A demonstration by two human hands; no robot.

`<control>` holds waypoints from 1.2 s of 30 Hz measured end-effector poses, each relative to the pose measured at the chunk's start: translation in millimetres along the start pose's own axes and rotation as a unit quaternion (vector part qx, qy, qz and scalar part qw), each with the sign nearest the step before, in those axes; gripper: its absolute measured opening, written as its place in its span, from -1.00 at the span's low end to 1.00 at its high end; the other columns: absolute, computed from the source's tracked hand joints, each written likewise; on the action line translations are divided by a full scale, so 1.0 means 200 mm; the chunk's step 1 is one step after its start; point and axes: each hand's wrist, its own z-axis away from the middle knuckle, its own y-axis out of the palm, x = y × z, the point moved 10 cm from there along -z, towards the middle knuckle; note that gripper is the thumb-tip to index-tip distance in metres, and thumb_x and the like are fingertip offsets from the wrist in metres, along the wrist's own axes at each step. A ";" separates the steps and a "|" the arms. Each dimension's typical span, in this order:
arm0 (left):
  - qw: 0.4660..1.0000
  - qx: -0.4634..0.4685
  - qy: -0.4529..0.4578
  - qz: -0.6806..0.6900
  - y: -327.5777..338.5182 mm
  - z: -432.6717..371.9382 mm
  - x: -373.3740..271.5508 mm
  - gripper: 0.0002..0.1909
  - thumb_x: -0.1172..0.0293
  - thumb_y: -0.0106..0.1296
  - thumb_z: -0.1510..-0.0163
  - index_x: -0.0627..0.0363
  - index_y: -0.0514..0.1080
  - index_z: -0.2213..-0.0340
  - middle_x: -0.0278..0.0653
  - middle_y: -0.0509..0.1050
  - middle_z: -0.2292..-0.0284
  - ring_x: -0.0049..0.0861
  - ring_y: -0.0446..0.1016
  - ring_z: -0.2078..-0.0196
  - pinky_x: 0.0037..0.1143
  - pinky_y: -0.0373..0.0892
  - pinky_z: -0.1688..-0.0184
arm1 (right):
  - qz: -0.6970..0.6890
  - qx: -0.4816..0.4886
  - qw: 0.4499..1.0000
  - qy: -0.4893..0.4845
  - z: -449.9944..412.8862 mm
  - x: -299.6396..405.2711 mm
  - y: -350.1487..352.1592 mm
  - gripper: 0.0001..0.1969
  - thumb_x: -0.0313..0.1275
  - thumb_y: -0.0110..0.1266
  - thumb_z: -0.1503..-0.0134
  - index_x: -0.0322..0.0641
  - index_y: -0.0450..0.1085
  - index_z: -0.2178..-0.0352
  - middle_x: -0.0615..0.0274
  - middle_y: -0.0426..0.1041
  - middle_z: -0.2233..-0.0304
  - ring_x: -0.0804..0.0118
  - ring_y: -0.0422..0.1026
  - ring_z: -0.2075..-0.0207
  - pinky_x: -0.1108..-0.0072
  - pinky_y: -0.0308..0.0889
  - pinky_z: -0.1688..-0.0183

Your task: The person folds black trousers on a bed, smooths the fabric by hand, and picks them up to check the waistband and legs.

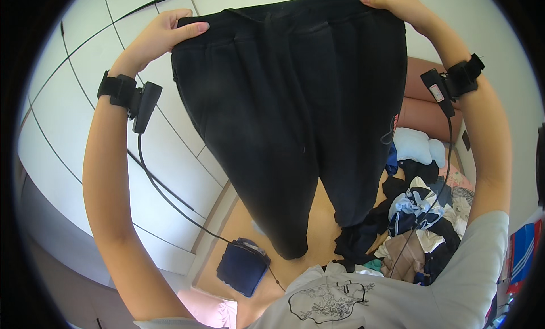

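Note:
A pair of black sweatpants (272, 103) hangs upright before me, its waistband stretched between both hands. My left hand (174, 31) grips the waistband at the left corner, thumb on the near side. At the opposite corner my right hand (389, 5) pinches the band; part of that hand is cut off by the top of the picture. Both legs dangle downward, with a small printed mark and a grey loop at the right side. Each wrist wears a black strap with a cabled device.
A folded dark blue garment stack (243, 267) lies on the tan surface at lower left. Jumbled clothes (415, 231) heap up at right, below a light blue pillow (411, 146) and a brown padded headboard (430, 112). White cabinet doors (166, 158) line the left. Something pink (208, 307) sits at the bottom.

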 end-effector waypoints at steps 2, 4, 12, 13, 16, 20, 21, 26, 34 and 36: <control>0.999 -0.014 0.015 -0.035 -0.02 -0.03 0.03 -0.65 0.06 0.05 0.08 0.05 0.26 0.63 -0.57 0.13 0.69 -0.84 0.07 0.61 -0.74 0.04 0.54 | 0.019 -0.023 0.999 0.027 -0.02 -0.06 0.00 -0.67 -0.43 0.07 0.07 -0.43 0.33 0.25 -0.02 0.41 0.29 0.18 0.37 0.25 0.49 0.23 0.13; 0.999 -0.031 0.020 -0.036 -0.01 -0.04 0.07 -0.65 0.06 0.10 0.11 0.04 0.25 0.60 -0.57 0.09 0.71 -0.83 0.02 0.63 -0.71 -0.03 0.59 | 0.032 -0.021 0.999 0.028 -0.02 -0.07 0.01 -0.66 -0.43 0.07 0.07 -0.44 0.33 0.25 -0.03 0.41 0.29 0.17 0.37 0.25 0.49 0.24 0.14; 0.994 -0.094 -0.035 -0.039 0.02 -0.04 0.12 -0.66 0.09 0.12 0.13 0.04 0.28 0.48 -0.52 0.23 0.68 -0.82 0.14 0.61 -0.73 0.07 0.58 | 0.076 -0.001 0.996 0.042 0.01 -0.08 0.08 -0.64 -0.39 0.09 0.10 -0.47 0.33 0.28 -0.11 0.39 0.30 0.14 0.37 0.26 0.48 0.26 0.18; 0.992 -0.119 -0.031 -0.029 0.02 -0.04 0.10 -0.69 0.13 0.12 0.12 0.06 0.31 0.46 -0.52 0.27 0.65 -0.84 0.18 0.59 -0.73 0.10 0.56 | 0.109 -0.032 0.992 0.051 -0.01 -0.11 0.07 -0.65 -0.40 0.08 0.10 -0.47 0.33 0.30 -0.11 0.39 0.31 0.13 0.37 0.26 0.47 0.25 0.19; 0.986 -0.145 -0.075 -0.026 0.04 -0.05 0.15 -0.59 0.06 0.16 0.20 0.12 0.38 0.41 -0.35 0.37 0.65 -0.66 0.33 0.57 -0.68 0.24 0.50 | 0.124 -0.058 0.988 0.071 -0.02 -0.16 0.09 -0.67 -0.41 0.07 0.10 -0.48 0.33 0.32 -0.11 0.38 0.32 0.11 0.36 0.27 0.45 0.25 0.21; 0.993 -0.080 -0.083 -0.006 0.14 -0.07 0.12 -0.57 0.08 0.20 0.25 0.23 0.42 0.48 -0.31 0.39 0.62 -0.66 0.35 0.55 -0.65 0.24 0.54 | 0.105 -0.043 0.988 0.107 -0.02 -0.26 0.13 -0.69 -0.43 0.05 0.10 -0.50 0.33 0.34 -0.10 0.38 0.33 0.10 0.35 0.28 0.43 0.25 0.25; 0.991 -0.039 -0.125 -0.022 0.15 -0.07 0.13 -0.56 0.09 0.21 0.26 0.29 0.42 0.52 -0.29 0.40 0.61 -0.64 0.36 0.53 -0.64 0.25 0.54 | 0.102 -0.040 0.988 0.108 -0.03 -0.26 0.13 -0.69 -0.43 0.05 0.10 -0.50 0.33 0.34 -0.10 0.38 0.33 0.10 0.35 0.28 0.43 0.25 0.25; 0.984 -0.013 -0.175 -0.029 0.17 -0.10 0.13 -0.56 0.14 0.18 0.22 0.37 0.42 0.53 -0.23 0.44 0.57 -0.57 0.41 0.52 -0.62 0.30 0.50 | 0.080 -0.018 0.992 0.093 -0.05 -0.27 0.14 -0.72 -0.42 0.05 0.12 -0.52 0.37 0.42 -0.14 0.42 0.42 0.04 0.39 0.34 0.41 0.28 0.28; 0.903 -0.081 -0.228 0.355 0.43 -0.09 0.20 -0.67 0.28 0.06 0.09 0.39 0.40 0.41 -0.16 0.46 0.48 -0.50 0.45 0.48 -0.58 0.37 0.41 | -0.074 -0.037 0.994 0.076 0.02 -0.24 0.34 -0.71 -0.35 0.07 0.14 -0.48 0.37 0.49 0.17 0.40 0.55 0.41 0.37 0.54 0.63 0.27 0.48; 0.886 -0.068 -0.229 0.398 0.52 -0.08 0.14 -0.71 0.29 0.05 0.05 0.32 0.41 0.39 -0.23 0.47 0.48 -0.59 0.44 0.48 -0.64 0.38 0.42 | -0.022 -0.054 0.995 0.077 0.08 -0.20 0.35 -0.69 -0.33 0.07 0.17 -0.46 0.36 0.50 0.04 0.41 0.54 0.22 0.39 0.47 0.53 0.28 0.40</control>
